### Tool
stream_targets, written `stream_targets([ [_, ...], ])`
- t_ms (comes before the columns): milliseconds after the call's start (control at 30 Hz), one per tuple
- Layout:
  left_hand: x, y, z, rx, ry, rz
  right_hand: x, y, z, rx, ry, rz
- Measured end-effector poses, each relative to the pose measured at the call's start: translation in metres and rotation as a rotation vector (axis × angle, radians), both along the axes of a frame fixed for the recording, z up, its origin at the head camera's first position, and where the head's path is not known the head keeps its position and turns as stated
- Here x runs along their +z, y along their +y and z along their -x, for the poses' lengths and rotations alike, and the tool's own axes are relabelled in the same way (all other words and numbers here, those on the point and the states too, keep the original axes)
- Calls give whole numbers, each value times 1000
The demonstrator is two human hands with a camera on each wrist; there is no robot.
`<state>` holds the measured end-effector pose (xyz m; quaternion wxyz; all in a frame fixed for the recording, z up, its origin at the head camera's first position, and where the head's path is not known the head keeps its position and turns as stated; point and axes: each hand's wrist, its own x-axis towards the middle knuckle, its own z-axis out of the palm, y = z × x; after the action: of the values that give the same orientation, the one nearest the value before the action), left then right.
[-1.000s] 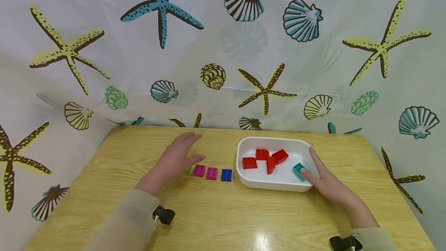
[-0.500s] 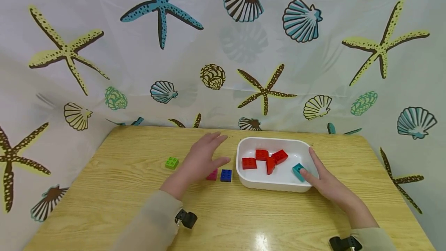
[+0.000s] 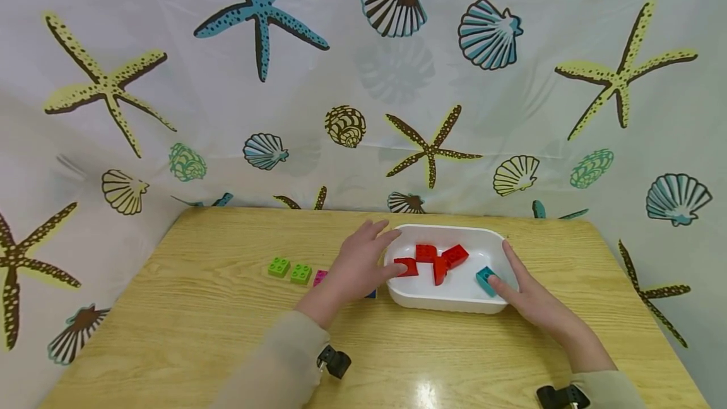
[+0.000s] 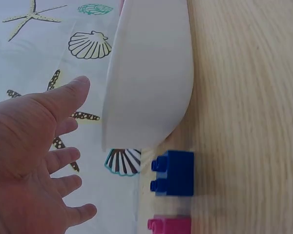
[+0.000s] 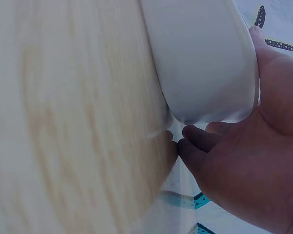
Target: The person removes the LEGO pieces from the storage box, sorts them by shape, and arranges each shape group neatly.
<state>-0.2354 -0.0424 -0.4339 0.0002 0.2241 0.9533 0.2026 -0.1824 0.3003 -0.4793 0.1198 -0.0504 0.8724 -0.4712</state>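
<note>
My left hand hovers over the left end of a white plastic tray, its thumb tip overlapping a red block in the head view. In the left wrist view its fingers are spread and hold nothing. My right hand grips the tray's right end, thumb over the rim and fingers against the outside in the right wrist view. Next to that thumb lies a teal block inside the tray. Several red blocks lie in the tray's left and middle part.
Left of the tray, a row of toy blocks stands on the wooden table: two green blocks, pink ones partly hidden by my left hand, and a blue block. A shell-patterned cloth hangs behind.
My left hand has moved right, from over the green and pink blocks to the tray's left end, uncovering both green blocks. My right hand and the tray have stayed put.
</note>
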Motion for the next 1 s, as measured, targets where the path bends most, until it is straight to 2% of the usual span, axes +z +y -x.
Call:
stream_targets([
  [233,-10,16,1,10,-32,-5,0,0,0,-2,-12,16],
  [600,-18,35,3,87,-73,19,0,-1,-1,-10,3,-6],
  [833,-20,42,8,140,-88,79,0,0,-1,-9,3,1],
  [1000,-19,45,9,155,-97,118,0,0,-1,-8,4,4],
])
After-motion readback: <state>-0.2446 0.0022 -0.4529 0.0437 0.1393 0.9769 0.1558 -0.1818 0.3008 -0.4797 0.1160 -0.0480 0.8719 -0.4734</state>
